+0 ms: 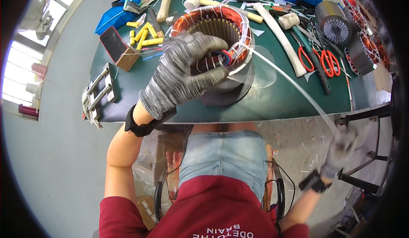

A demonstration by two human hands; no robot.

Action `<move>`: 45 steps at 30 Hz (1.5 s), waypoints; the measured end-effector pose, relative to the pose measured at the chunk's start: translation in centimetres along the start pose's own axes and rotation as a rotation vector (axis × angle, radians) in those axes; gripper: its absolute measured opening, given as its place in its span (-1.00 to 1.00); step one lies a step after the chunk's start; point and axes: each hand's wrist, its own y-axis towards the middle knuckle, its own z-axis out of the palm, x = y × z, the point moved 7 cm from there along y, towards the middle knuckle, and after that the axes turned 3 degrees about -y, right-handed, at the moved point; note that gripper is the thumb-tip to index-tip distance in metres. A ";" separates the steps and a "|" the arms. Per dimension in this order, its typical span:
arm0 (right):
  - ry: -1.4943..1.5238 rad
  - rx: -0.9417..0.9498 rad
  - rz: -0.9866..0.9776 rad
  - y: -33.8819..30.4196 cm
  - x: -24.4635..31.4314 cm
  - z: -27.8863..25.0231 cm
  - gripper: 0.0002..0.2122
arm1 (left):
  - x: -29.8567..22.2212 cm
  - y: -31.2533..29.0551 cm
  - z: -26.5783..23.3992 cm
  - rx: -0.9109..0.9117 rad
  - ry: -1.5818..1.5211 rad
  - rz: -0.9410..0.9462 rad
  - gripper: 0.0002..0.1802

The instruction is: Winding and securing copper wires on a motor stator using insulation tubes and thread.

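Observation:
A motor stator (218, 27) with copper coil windings (197, 17) stands near the front of the green table. White ties loop round its winding ring. My left hand (187, 67), in a grey knitted glove, is closed over the stator's near side, with fingers and thumb either side of the coil end and its red and blue lead wires (226, 58). From a knot on the ring's right, a white lacing cord (294, 82) runs taut to my gloved right hand (340, 152), which is closed on it, off the table to the lower right, and smeared by motion.
A phone (113, 42) leans on a wooden block left of the stator, near yellow tubes (142, 35) and a metal frame (102, 89). Red-handled scissors (329, 63), mallets (289, 21) and more stators (334, 25) lie right. A metal stand (368, 148) is beside my right hand.

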 end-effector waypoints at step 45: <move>-0.420 0.557 0.440 11.7 -17.9 28.2 -0.79 | -1.2 -1.0 1.5 -0.240 0.148 0.014 -0.70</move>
